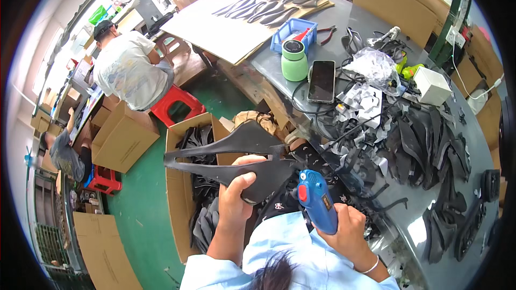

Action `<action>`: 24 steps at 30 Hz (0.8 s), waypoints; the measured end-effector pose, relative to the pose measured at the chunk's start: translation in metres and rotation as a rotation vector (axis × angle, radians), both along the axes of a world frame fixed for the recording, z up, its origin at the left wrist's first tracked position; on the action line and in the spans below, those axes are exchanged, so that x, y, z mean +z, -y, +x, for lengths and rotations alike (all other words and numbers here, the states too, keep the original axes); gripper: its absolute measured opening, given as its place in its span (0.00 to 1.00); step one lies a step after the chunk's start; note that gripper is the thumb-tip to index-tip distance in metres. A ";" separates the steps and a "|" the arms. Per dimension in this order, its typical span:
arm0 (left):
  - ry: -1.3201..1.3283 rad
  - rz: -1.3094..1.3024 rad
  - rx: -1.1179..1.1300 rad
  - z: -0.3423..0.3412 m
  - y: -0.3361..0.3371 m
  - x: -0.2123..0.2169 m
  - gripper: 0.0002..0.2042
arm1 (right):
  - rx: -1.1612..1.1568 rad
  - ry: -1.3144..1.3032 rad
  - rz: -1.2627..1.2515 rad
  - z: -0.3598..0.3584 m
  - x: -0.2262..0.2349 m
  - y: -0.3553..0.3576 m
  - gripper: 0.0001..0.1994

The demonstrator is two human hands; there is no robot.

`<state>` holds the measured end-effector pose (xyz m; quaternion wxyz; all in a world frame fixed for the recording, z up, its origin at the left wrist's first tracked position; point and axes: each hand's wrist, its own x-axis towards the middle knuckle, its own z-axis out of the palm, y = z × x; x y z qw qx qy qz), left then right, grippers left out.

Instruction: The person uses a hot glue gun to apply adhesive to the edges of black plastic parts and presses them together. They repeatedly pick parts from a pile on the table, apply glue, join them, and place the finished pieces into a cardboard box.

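My left hand (237,196) is closed around a long black part (231,171) with a narrow slot between two arms, shaped like a bicycle saddle shell. The part lies level above an open cardboard box (180,204), its joined tip pointing left. In my right hand (346,233) is a blue handheld power tool (318,204) with a red button. Its front end is beside the right end of the black part; whether they touch I cannot tell. Inside the box lie several similar black pieces (205,225).
The grey metal table (258,59) carries a heap of black parts (424,139), scraps, a phone (322,81), a green bottle (294,63), a blue basket (285,29) and pliers (326,35). Black pieces cover a far board (215,35). A person (129,64) sits on a red stool (177,102).
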<state>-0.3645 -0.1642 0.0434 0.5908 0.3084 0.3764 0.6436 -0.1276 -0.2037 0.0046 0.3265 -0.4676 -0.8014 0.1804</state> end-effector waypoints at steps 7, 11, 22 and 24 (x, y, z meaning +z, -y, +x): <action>-0.153 -0.053 -0.064 -0.004 0.002 0.015 0.16 | 0.048 0.025 0.013 -0.006 0.003 0.001 0.21; -0.370 -0.085 -0.108 0.000 0.003 0.016 0.12 | 0.058 0.016 0.032 -0.009 0.000 0.002 0.21; 0.236 -0.334 0.595 -0.068 0.039 -0.128 0.10 | -0.034 0.014 -0.081 -0.009 -0.012 0.006 0.26; 0.344 -0.316 0.908 -0.093 0.055 -0.180 0.09 | -0.075 0.030 -0.157 -0.008 -0.014 0.009 0.26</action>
